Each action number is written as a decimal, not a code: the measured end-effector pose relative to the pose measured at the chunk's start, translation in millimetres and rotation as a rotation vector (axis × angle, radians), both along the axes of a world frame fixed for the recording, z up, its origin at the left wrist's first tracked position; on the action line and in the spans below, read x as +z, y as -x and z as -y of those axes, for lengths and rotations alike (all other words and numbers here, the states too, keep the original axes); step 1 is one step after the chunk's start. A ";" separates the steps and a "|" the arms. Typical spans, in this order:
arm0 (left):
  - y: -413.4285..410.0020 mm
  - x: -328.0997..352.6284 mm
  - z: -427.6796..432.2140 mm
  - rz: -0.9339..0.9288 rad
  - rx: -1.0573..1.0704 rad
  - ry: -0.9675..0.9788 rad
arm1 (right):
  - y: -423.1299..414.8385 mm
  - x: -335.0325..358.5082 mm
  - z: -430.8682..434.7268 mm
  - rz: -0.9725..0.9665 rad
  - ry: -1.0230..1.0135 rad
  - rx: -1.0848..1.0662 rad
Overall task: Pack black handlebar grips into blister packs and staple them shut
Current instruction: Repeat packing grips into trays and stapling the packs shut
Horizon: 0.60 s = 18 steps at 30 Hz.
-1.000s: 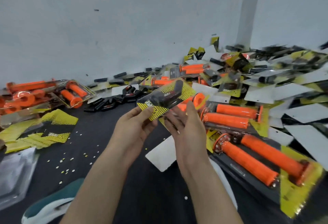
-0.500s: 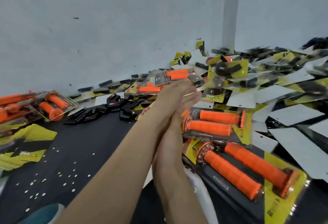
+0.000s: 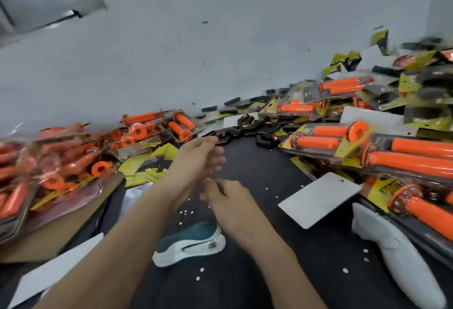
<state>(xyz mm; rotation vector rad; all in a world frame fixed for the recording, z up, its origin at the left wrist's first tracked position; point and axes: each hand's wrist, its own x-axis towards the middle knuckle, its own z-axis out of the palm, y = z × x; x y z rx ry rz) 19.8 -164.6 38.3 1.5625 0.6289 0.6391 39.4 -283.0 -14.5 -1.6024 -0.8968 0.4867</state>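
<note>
My left hand [image 3: 199,159] hovers over the black mat, blurred, with its fingers loosely curled and nothing in it. Just below and to the right, my right hand [image 3: 226,197] also has loosely bent fingers and holds nothing that I can see. Loose black handlebar grips [image 3: 247,128] lie in a heap beyond the hands, near the wall. A teal and white stapler [image 3: 190,243] lies on the mat under my right wrist. Yellow backing cards [image 3: 147,165] lie left of my left hand. Packed blister packs [image 3: 416,83] pile up at the right.
Packs of orange grips [image 3: 402,154] crowd the right side, and more orange grips [image 3: 61,169] fill the left. A white card [image 3: 318,198] lies right of my hands. A white tool [image 3: 392,254] lies at bottom right, and a cardboard sheet [image 3: 61,230] at left. Small paper bits dot the mat.
A second ago both hands held a pack with a black grip; it went onto the right pile. Now both hands are drawn back empty, and the view has swung left and down.
</note>
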 end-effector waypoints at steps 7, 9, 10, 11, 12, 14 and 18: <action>87.0 -29.2 -87.0 -0.856 0.405 -0.855 | 3.2 -11.8 -12.7 0.263 0.216 -0.053; 99.6 -39.3 -97.9 -1.079 0.442 -0.856 | 4.7 -14.4 -17.6 0.307 0.260 -0.066; 103.4 -44.1 -102.7 -1.151 0.443 -0.834 | 6.2 -15.8 -20.0 0.319 0.267 -0.072; 106.3 -48.3 -107.7 -1.192 0.433 -0.823 | 7.2 -17.4 -22.3 0.328 0.272 -0.074; 108.5 -51.6 -112.1 -1.210 0.417 -0.827 | 7.9 -18.8 -24.0 0.335 0.278 -0.073; 112.4 -54.6 -117.5 -1.178 0.398 -0.841 | 8.9 -21.1 -26.5 0.347 0.290 -0.074; 118.1 -51.9 -121.6 -0.981 0.425 -0.769 | 7.4 -24.7 -28.4 0.368 0.299 -0.085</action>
